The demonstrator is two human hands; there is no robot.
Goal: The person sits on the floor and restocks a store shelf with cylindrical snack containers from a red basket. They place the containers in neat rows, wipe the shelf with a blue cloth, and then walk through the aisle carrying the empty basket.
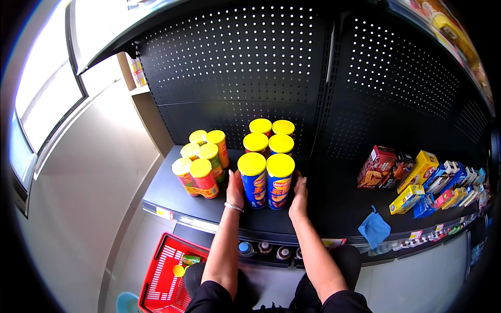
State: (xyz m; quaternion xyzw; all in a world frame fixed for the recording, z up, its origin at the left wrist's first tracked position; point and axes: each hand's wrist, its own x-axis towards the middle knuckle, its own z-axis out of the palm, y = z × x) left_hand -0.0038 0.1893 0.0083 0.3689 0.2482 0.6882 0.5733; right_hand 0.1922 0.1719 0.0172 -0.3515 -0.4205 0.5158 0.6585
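Two blue Lay's potato chip canisters [254,187] with yellow lids stand upright, side by side, between my hands. My left hand [235,191], with a bracelet at the wrist, lies along the left side of the pair. Along the right side is my right hand [299,195], its palm turned inward; its fingers are partly hidden. Close behind the pair, more yellow-lidded canisters [281,144] stand in two rows. To the left is a group of red, green and orange canisters [203,176], with a yellow band around its front.
The dark shelf [328,215] has a perforated back panel [242,51]. Snack boxes [376,166] and a blue cloth [374,227] are at right. Bottles [283,253] stand on the level below. On the floor, a red basket [156,270] holds a canister; a light-blue tub [127,303] is beside it.
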